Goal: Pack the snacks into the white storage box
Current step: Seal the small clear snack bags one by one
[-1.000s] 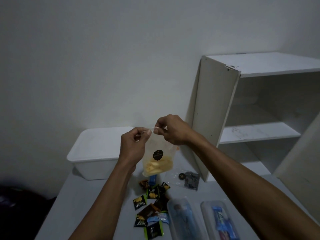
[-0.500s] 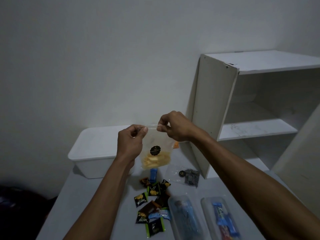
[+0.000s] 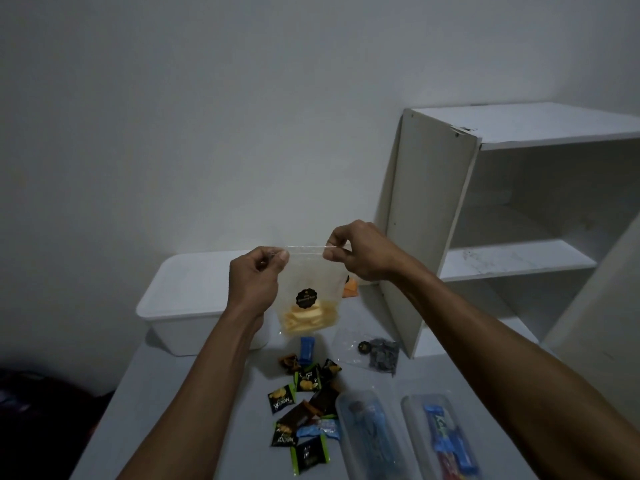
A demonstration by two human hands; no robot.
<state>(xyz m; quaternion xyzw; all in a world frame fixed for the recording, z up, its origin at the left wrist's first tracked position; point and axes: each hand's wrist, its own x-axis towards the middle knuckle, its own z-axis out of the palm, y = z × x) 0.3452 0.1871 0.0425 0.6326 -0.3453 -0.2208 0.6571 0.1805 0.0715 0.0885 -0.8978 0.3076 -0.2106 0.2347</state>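
Observation:
A clear zip bag of yellow chips with a round black label hangs in the air above the table. My left hand pinches its top left corner. My right hand pinches the top right corner, so the top edge is stretched flat between them. Behind the bag stands the white storage box with its lid on. Several small black and green snack packets lie scattered on the table below, with a blue one among them.
A clear bag of dark pieces lies to the right of the packets. Two clear tubs holding blue wrapped snacks sit at the near edge. A white open shelf unit stands on the right. An orange item shows behind the bag.
My hands have drawn apart along the bag's top edge, widening it. The bag has risen slightly with them.

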